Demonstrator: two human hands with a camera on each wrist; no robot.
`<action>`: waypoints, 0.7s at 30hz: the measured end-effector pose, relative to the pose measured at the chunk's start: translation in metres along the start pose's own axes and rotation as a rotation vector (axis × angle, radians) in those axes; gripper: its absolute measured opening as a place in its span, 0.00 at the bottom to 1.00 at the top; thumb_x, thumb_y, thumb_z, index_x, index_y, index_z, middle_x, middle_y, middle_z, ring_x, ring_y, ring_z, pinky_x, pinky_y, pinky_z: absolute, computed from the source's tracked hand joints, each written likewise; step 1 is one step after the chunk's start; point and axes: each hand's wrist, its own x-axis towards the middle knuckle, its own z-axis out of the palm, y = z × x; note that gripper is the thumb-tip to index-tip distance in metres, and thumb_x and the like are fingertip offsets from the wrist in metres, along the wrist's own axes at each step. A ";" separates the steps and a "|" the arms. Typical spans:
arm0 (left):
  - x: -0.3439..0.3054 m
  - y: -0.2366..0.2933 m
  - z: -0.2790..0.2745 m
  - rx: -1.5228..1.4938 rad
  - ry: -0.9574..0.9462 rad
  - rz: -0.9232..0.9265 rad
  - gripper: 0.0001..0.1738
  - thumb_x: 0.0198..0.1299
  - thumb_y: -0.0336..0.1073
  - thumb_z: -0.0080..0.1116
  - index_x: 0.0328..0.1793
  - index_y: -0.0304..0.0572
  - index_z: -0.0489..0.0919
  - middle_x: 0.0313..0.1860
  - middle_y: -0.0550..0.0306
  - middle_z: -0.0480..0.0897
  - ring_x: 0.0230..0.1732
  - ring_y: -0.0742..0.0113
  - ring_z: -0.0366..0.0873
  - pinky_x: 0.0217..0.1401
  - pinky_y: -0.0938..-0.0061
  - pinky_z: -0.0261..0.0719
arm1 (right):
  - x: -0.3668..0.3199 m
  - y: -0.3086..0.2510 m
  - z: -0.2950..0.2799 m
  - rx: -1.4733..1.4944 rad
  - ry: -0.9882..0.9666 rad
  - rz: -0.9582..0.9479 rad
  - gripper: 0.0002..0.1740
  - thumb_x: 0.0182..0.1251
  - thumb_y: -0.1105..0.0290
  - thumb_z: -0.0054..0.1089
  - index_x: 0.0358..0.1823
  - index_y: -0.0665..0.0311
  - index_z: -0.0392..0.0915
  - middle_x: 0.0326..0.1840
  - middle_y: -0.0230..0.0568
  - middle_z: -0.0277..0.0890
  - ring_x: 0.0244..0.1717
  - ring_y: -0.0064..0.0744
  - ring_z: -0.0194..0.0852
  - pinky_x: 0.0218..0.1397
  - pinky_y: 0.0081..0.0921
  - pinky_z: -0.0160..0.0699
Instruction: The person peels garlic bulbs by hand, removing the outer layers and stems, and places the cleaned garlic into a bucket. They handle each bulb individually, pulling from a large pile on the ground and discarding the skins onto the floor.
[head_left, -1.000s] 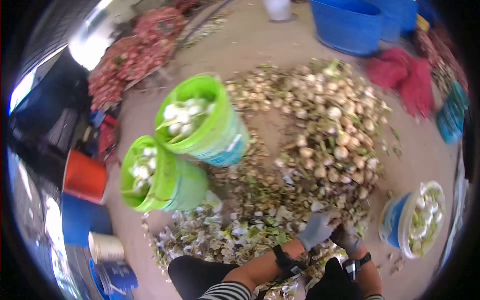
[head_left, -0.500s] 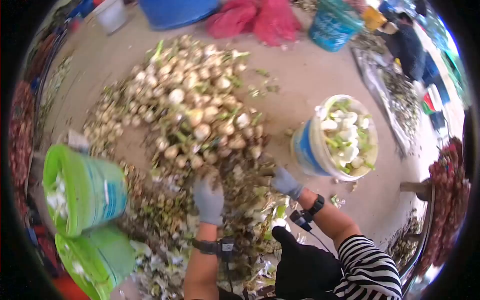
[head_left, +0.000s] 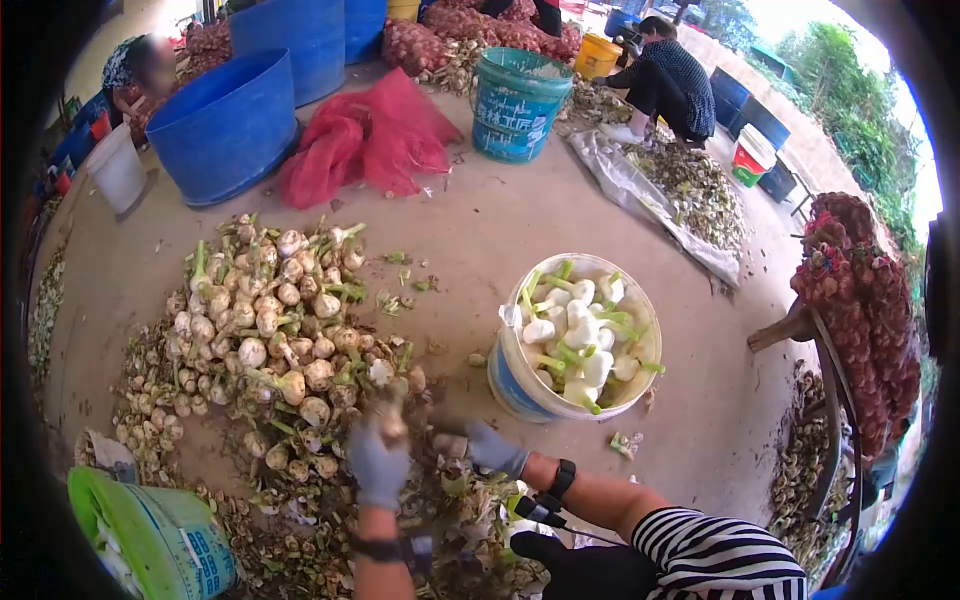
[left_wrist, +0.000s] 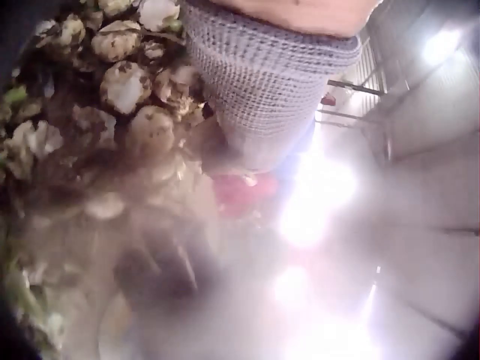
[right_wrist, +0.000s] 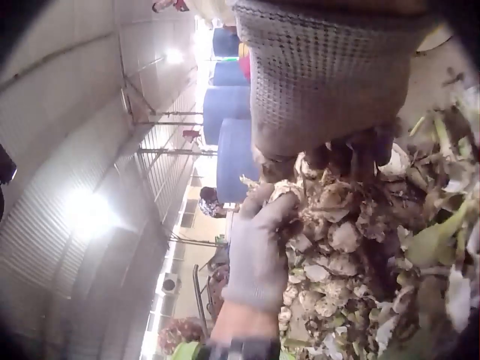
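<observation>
My left hand (head_left: 380, 468), in a pale grey knit glove, grips a garlic bulb (head_left: 391, 422) at the near edge of a heap of unpeeled garlic (head_left: 270, 310). Motion blurs the bulb. In the right wrist view, the thumb and fingers of that hand bend around a pale, dirt-streaked bulb (right_wrist: 285, 192). My right hand (head_left: 497, 449), gloved alike, is just to the right, its darkened fingertips toward the left hand. Its fingers curl downward in its wrist view; I cannot tell whether they hold anything. Beyond it stands a white bucket (head_left: 507, 385) of peeled garlic with green stems.
Loose skins and trimmings (head_left: 300, 555) cover the floor around my legs. A green bucket (head_left: 160, 540) is at the lower left. Farther off are blue tubs (head_left: 235, 130), a red mesh sack (head_left: 375, 140), a teal bucket (head_left: 520, 110) and a crouching person (head_left: 670, 85). Filled net sacks (head_left: 855, 310) stand right.
The head view has swung right and up, bringing the white bucket nearer the middle. The hands, close together a second ago, moved apart; the left now has a bulb at the heap.
</observation>
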 end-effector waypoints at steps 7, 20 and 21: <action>-0.081 0.011 0.007 -0.746 -0.134 -0.195 0.22 0.48 0.20 0.62 0.52 0.33 0.74 0.48 0.54 0.78 0.47 0.66 0.76 0.50 0.70 0.76 | 0.001 -0.041 0.002 -0.058 -0.237 0.085 0.16 0.65 0.60 0.56 0.43 0.68 0.77 0.39 0.38 0.78 0.37 0.23 0.69 0.44 0.27 0.71; -0.130 0.015 -0.005 -1.499 0.083 -0.532 0.28 0.54 0.37 0.64 0.60 0.39 0.69 0.49 0.55 0.77 0.48 0.63 0.77 0.49 0.67 0.81 | -0.040 -0.023 0.019 -0.911 -0.373 -0.207 0.11 0.57 0.70 0.51 0.36 0.62 0.81 0.36 0.47 0.77 0.44 0.45 0.74 0.61 0.35 0.66; -0.132 0.006 -0.006 -1.673 0.029 -0.629 0.26 0.56 0.39 0.63 0.59 0.41 0.70 0.47 0.57 0.77 0.47 0.65 0.78 0.47 0.68 0.82 | -0.039 -0.010 0.024 -0.688 -0.179 -0.404 0.11 0.56 0.71 0.52 0.37 0.63 0.82 0.27 0.43 0.77 0.42 0.44 0.75 0.62 0.35 0.64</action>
